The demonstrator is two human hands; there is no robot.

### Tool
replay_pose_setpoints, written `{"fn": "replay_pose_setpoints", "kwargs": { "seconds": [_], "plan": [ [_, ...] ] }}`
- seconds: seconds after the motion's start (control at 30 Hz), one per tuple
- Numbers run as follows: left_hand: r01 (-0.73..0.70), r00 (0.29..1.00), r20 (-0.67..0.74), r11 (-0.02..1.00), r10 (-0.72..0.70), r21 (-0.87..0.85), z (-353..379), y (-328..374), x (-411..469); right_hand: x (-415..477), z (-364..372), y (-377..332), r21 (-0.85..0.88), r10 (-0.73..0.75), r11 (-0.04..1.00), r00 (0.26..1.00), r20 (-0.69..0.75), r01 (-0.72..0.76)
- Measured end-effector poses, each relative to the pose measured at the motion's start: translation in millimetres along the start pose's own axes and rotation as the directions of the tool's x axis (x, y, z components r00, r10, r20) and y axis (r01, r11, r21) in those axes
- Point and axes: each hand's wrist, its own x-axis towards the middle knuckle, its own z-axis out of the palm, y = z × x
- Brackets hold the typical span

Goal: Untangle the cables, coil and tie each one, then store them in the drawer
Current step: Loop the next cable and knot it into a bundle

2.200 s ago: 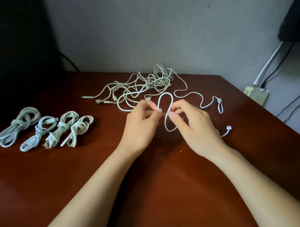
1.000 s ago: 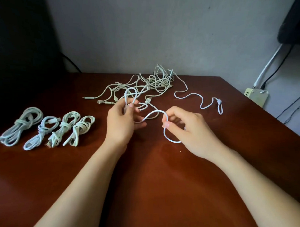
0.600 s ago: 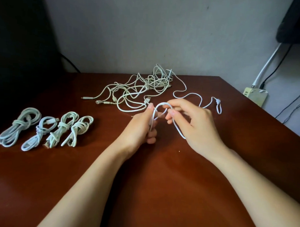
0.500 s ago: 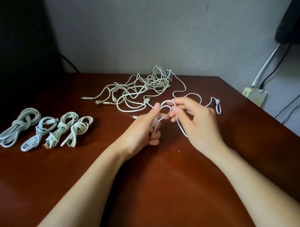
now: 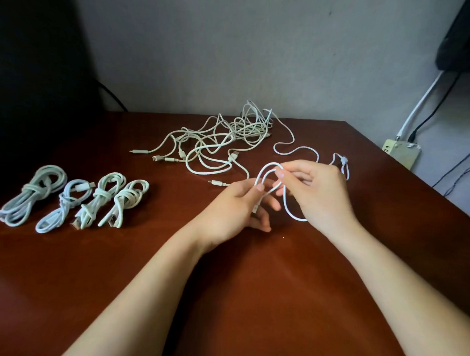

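The left hand [image 5: 235,207] is pinching a white cable [image 5: 266,171] between thumb and forefinger, and its other fingers are curling loosely underneath. The right hand [image 5: 320,191] is gripping the same cable just beside it, with its fingertips closing on the top of a loop that is arching between the 2 hands. A second loop of this cable is hanging below the right hand's fingers. Behind the right hand, more white cable is snaking away across the table [image 5: 119,267], and a small tie [image 5: 343,160] is showing just past that hand's knuckles. Beyond the left hand, a tangle of pale cables [image 5: 224,140] is lying on the wood. 1 connector [image 5: 217,182] from it is pointing out just past the left thumb. Well to the left of the left hand, 4 coiled and knotted cables [image 5: 102,194] are lying side by side in a row. Far to the right of the right hand, past the table's edge, a pale power strip [image 5: 401,154] is sitting by the wall with leads running up from it.
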Motion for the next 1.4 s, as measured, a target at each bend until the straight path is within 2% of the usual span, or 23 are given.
{"fn": "replay_pose_setpoints", "kwargs": {
  "seconds": [0.1, 0.3, 0.4, 0.53, 0.73, 0.83, 0.97, 1.07, 1.17, 1.4],
  "plan": [
    [0.012, 0.997, 0.072, 1.0, -0.01, -0.026, -3.3, 1.6, -1.9, -1.9, 0.4, -4.5, -0.016, -0.047, 0.999, 0.999, -0.01, 0.046],
    [0.155, 0.972, 0.214, 0.942, -0.093, -0.298, -7.9, 7.5, -6.4, -3.4, 0.3, -6.1, -0.015, -0.096, 0.995, 0.995, 0.004, 0.096],
    [0.154, 0.986, 0.11, 0.92, -0.122, -0.36, -4.7, 7.7, -3.4, -3.0, 0.9, -4.8, -0.006, -0.104, 0.995, 0.995, 0.0, 0.104],
    [0.095, 0.994, -0.025, 0.934, -0.111, -0.343, -1.2, 6.5, 1.6, -3.9, 1.7, -5.6, 0.02, -0.069, 0.997, 0.997, 0.039, 0.069],
    [-0.013, 0.989, -0.148, 0.963, -0.028, -0.271, -1.4, 4.6, 3.7, -3.1, 4.1, -9.2, 0.174, 0.136, 0.971, 0.979, 0.152, -0.162],
    [-0.043, 0.989, -0.15, 0.978, 0.012, -0.204, -1.1, 2.4, 4.1, -1.7, 2.0, -12.8, 0.279, 0.232, 0.914, 0.943, 0.236, -0.295],
    [-0.049, 0.991, -0.128, 0.989, 0.031, -0.14, -0.2, 1.3, 3.9, -1.8, 1.6, -12.9, 0.301, 0.289, 0.874, 0.905, 0.312, -0.382],
    [-0.028, 0.988, -0.155, 1.0, 0.028, -0.001, -3.6, -0.1, 4.6, -1.3, 1.3, -10.6, 0.277, 0.312, 0.873, 0.896, 0.315, -0.402],
    [-0.032, 0.991, -0.122, 0.993, 0.046, 0.116, -4.3, 0.2, 3.0, -1.9, 2.2, -7.5, 0.229, 0.308, 0.895, 0.901, 0.306, -0.384],
    [-0.087, 0.992, -0.07, 0.973, 0.104, 0.216, -3.7, 1.0, 1.6, 0.0, 3.8, -0.7, 0.179, 0.298, 0.923, 0.926, 0.232, -0.341]
  ]
}}
